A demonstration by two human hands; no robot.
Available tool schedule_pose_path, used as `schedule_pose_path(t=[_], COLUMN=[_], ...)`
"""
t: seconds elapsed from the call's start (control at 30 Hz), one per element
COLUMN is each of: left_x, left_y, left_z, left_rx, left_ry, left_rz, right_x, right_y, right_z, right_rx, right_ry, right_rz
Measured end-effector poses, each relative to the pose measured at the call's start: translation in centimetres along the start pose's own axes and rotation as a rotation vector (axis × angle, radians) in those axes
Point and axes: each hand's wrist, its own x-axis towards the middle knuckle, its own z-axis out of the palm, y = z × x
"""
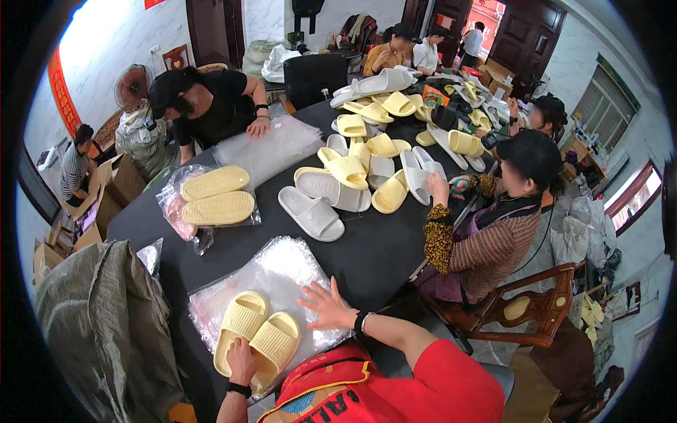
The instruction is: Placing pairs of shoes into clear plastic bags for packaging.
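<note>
In front of me a pair of pale yellow slippers [275, 342] lies side by side on a stack of clear plastic bags [293, 264]. My left hand [242, 361] is closed on the pair at the inner edges, its fingertips hidden between the two soles. With fingers spread, my right hand [328, 307] rests flat over the bags just right of the slippers and holds nothing.
Beyond the bags lie grey slippers [311, 213] and a large heap of yellow and grey ones. Bagged yellow slippers [218, 195] lie at the left. Co-workers sit around the dark table [374, 247]. A woven sack [106, 331] bulges at the near left.
</note>
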Motion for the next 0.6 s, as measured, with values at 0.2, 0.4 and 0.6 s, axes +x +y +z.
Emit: schedule_pose_path(t=[0.2,0.4,0.6], left_x=[-0.6,0.3,0.9], left_y=[-1.1,2.4,3.5], left_z=[-1.7,-3.2,-0.5], left_rx=[-0.089,-0.035,0.007], left_ry=[0.049,0.035,-0.089], left_rz=[-0.108,0.018,0.053], right_x=[-1.0,-2.3,-2.7], right_y=[0.4,-1.7,-1.4], right_z=[1.7,0.9,2.3], right_rx=[-0.036,-0.064,-0.095], right_ry=[0.086,-0.190,-0.066], right_rz=[0.019,-0.136,-0.132])
